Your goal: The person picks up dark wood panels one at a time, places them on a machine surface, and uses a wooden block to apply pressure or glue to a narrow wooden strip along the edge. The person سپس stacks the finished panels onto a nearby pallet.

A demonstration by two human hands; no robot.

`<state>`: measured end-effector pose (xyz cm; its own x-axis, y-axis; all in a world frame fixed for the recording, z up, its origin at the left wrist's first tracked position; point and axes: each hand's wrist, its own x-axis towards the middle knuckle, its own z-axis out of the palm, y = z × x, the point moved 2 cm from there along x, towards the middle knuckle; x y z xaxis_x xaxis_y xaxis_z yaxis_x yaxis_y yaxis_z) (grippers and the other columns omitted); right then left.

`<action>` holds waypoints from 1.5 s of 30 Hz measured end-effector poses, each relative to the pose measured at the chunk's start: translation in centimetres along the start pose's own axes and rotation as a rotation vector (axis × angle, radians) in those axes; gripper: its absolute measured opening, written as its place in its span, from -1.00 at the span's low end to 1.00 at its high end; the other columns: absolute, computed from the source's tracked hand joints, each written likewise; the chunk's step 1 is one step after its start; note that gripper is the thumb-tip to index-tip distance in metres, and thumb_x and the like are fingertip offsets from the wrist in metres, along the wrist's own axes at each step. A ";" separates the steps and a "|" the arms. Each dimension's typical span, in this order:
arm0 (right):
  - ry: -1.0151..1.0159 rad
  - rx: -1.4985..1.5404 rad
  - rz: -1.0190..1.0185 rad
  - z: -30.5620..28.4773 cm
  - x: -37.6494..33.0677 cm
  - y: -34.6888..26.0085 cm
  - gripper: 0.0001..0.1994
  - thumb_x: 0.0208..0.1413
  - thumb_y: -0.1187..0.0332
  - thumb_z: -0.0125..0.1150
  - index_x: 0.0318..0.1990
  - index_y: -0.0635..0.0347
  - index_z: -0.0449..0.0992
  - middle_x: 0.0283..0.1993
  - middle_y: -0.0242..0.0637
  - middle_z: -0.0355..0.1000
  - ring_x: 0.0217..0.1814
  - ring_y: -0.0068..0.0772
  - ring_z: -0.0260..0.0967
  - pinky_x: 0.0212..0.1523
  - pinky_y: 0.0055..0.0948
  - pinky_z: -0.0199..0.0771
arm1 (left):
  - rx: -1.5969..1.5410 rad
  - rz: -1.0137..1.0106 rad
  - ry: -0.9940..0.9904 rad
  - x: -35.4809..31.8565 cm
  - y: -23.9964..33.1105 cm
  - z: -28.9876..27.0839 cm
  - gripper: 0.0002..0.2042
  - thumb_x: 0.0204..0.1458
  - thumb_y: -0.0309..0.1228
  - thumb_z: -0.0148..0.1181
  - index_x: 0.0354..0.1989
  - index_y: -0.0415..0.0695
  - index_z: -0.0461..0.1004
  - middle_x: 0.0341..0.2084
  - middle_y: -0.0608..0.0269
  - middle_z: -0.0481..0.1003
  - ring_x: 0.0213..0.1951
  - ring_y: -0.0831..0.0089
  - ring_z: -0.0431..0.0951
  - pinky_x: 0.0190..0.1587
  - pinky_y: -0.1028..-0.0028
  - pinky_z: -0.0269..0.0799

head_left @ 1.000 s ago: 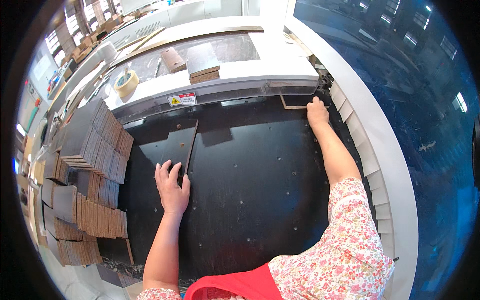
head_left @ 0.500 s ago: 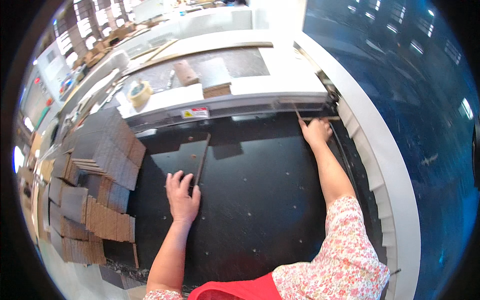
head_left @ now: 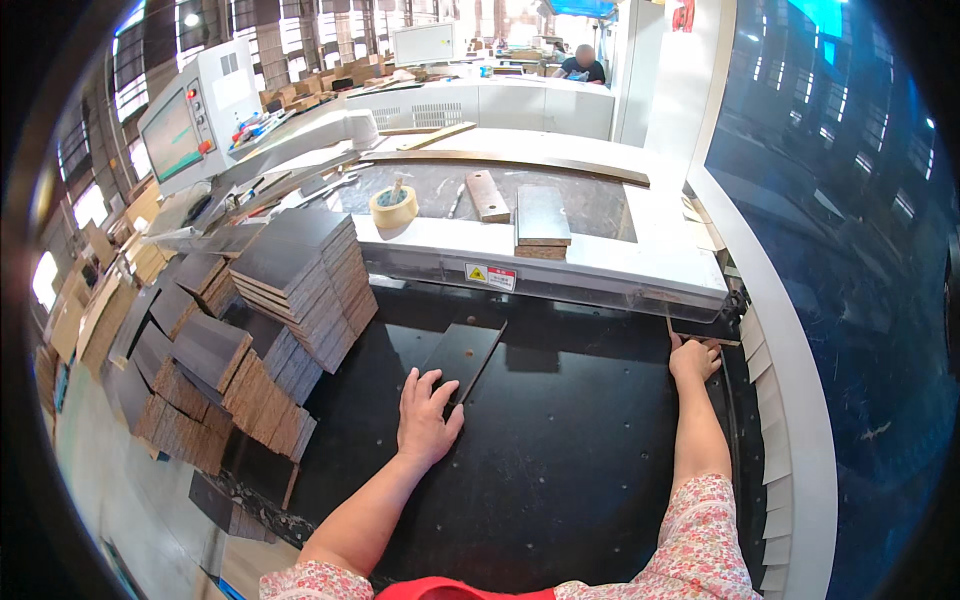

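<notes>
My left hand [head_left: 428, 418] lies with fingers spread on the near end of a dark rectangular board [head_left: 464, 350] with small round holes, flat on the black machine bed [head_left: 560, 450]. Stretched out at the far right, my right hand [head_left: 696, 358] has its fingers closed on another dark board [head_left: 705, 333], of which a thin pale edge shows; the rest goes out of sight under the machine's crossbeam [head_left: 600, 280]. To the left of my left hand, stacks of dark-faced boards [head_left: 310, 270] with brown cut edges stand at the bed's side.
On the white ledge beyond the crossbeam are a tape roll [head_left: 394, 206], a brown block [head_left: 487, 196] and a short board stack [head_left: 542, 220]. A curved white guard [head_left: 800, 400] and blue panel [head_left: 850, 250] border the right. A control screen [head_left: 172, 135] and a person [head_left: 583, 70] are farther back.
The view has tilted up and swung left, bringing the control screen and background person into sight. Both hands stay at their boards, little changed.
</notes>
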<state>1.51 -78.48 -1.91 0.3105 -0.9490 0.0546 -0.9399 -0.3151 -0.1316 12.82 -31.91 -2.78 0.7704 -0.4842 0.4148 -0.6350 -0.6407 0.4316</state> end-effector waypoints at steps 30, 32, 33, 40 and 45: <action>-0.668 1.340 -0.294 1.1 -22.6 -4.1 -0.79 0.29 0.32 0.19 -0.22 0.28 0.35 -0.37 -0.18 0.50 -0.48 -0.46 0.43 -0.54 -0.38 0.45 | -0.252 0.194 0.114 -1.8 10.3 4.8 -0.54 -0.21 -0.19 0.46 -0.12 -0.11 0.54 -0.09 0.09 0.47 -0.01 0.04 0.45 0.06 0.17 0.40; -0.644 1.394 -0.121 0.4 -22.8 -2.9 -0.81 0.25 0.38 0.22 -0.18 0.31 0.36 -0.26 -0.16 0.51 -0.40 -0.42 0.46 -0.47 -0.37 0.50 | -0.275 0.143 0.052 -2.7 12.0 4.9 -0.53 -0.19 -0.18 0.46 -0.09 -0.11 0.54 -0.09 0.10 0.46 -0.02 0.06 0.45 0.04 0.18 0.42; -0.625 1.412 -0.038 -0.2 -22.6 -2.6 -0.81 0.22 0.41 0.23 -0.15 0.32 0.37 -0.20 -0.14 0.51 -0.34 -0.41 0.48 -0.40 -0.37 0.54 | -0.283 0.112 0.014 -2.6 13.0 4.4 -0.54 -0.17 -0.18 0.45 -0.09 -0.11 0.54 -0.10 0.11 0.46 -0.03 0.07 0.45 0.03 0.18 0.42; -0.294 1.291 -0.168 1.6 -14.6 3.6 -0.77 0.14 0.51 0.22 -0.05 0.37 0.46 -0.10 -0.13 0.55 -0.11 -0.32 0.51 -0.05 -0.32 0.51 | -0.484 0.267 -0.186 -3.4 16.2 4.9 -0.48 -0.06 -0.21 0.43 0.08 -0.14 0.47 0.06 -0.01 0.38 0.15 0.02 0.37 0.22 0.16 0.34; -0.141 0.881 -0.307 -3.5 -9.8 7.9 -0.71 0.05 0.41 0.24 -0.09 0.38 0.51 -0.16 -0.04 0.58 -0.14 -0.23 0.55 -0.06 -0.26 0.50 | -0.324 0.239 -0.132 -5.1 9.8 1.7 -0.65 -0.06 -0.34 0.38 -0.07 -0.16 0.55 0.05 -0.01 0.43 0.17 0.01 0.37 0.23 0.12 0.31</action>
<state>-9.46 -71.65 -0.06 0.5950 -0.7977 0.0987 -0.3860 -0.3913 -0.8354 2.78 -36.74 -2.05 0.5863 -0.6822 0.4369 -0.7656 -0.2904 0.5740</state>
